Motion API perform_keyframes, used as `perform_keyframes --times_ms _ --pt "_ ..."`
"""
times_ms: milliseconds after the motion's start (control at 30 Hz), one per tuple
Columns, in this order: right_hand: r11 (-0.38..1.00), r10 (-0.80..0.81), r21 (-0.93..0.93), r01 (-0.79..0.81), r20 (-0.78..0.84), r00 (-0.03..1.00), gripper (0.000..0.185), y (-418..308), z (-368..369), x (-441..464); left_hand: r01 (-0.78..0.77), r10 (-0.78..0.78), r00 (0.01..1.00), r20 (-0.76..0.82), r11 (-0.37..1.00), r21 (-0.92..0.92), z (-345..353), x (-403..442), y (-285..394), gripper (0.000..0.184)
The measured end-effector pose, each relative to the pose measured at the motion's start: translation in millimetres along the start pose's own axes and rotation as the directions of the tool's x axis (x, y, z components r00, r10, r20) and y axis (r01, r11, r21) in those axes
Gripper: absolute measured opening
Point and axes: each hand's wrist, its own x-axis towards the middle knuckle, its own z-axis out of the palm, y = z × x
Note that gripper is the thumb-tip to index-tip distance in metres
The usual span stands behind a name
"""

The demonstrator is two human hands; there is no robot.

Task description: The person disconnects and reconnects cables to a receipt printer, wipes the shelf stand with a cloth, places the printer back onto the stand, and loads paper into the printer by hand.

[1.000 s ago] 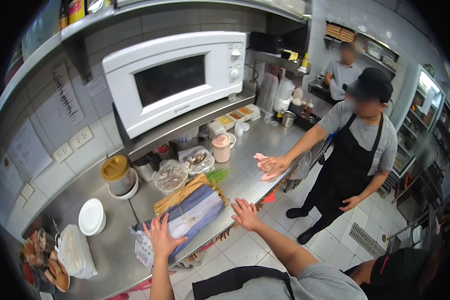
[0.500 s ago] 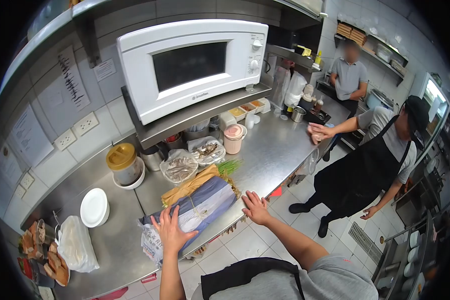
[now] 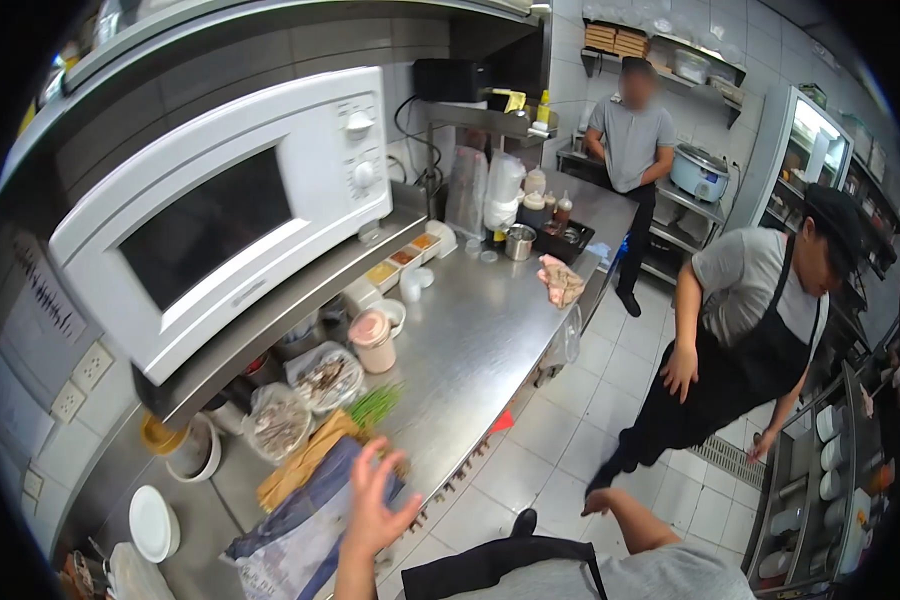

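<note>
Counter (image 3: pixel 450 365): metal, reflective surface. Directly on it, just beside and partly behind the left grip (image 3: pixel 375 515), lies a blue-and-white wrapped bundle (image 3: pixel 315 525); contact with the grip cannot be determined. Brown paper (image 3: pixel 305 460) adjoins the bundle on the side away from the grip. Beyond are two plastic-covered bowls (image 3: pixel 325 380) and a pink lidded container (image 3: pixel 373 345). Left of the grip: a white round tub (image 3: pixel 155 525). Well apart, forward and right of the grip: a crumpled cloth (image 3: pixel 560 282) and a metal cup (image 3: pixel 518 243).
</note>
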Motion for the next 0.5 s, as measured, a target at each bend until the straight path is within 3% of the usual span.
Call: perform_keyframes --times_ms 33,133,167,267,333,433,500 --pt "0.997 -0.057 -0.047 0.054 -0.074 0.996 0.062 11 -5 -6 -0.010 0.014 0.997 0.075 0.998 -0.057 30 16 -11 0.083" --pt "0.974 -0.186 -0.198 0.112 -0.410 0.893 0.060 30 -33 -5 0.144 -0.187 0.966 0.176 0.963 0.228 110 50 -33 0.092" --pt "0.980 -0.159 -0.175 0.092 -0.424 0.891 0.060 33 -50 -3 0.215 -0.269 0.942 0.203 0.944 0.252 134 59 -48 0.100" --pt "0.946 -0.323 -0.165 0.278 -0.468 0.822 0.057 34 -118 10 0.280 -0.329 0.940 0.092 0.895 0.346 180 83 -63 0.104" --pt "0.881 -0.458 -0.224 0.417 -0.623 0.634 0.055 16 -180 -8 0.354 -0.391 0.921 0.004 0.838 0.416 199 97 -62 0.102" --pt "0.727 -0.518 -0.343 0.595 -0.843 0.147 0.042 -35 -287 -39 0.416 -0.432 0.897 -0.095 0.752 0.511 217 107 -55 0.095" --pt "0.655 -0.517 -0.406 0.637 -0.856 -0.013 0.043 -85 -354 -90 0.437 -0.454 0.884 -0.112 0.716 0.544 213 116 -41 0.087"
